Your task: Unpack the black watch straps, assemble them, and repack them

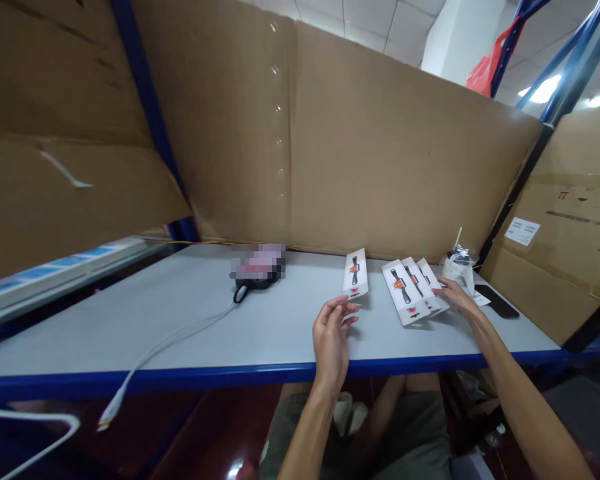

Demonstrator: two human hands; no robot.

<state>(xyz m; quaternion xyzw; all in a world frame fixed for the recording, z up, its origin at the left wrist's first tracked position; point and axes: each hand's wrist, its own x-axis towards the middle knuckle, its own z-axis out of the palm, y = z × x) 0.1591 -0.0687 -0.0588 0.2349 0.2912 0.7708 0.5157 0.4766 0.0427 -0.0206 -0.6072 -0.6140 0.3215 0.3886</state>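
My left hand [333, 337] is at the near edge of a white card pack [355, 273] printed with a black-handled item; its fingers are loosely bent and apart, and the index fingertip is at the pack's lower corner. To the right, several similar packs lie fanned and overlapping, with the front white pack [405, 293] showing most fully. My right hand [457, 298] has its fingers on the rearmost pack [429, 272] at its right edge. The thumb's exact hold there is hidden.
On the grey table [190, 293] lies a dark device with a blurred screen [259, 267] beside a white cable [180, 330]. A plastic-wrapped cup [459, 268] and a black phone [497, 301] are at the right. Cardboard panels [380, 153] wall the back and sides.
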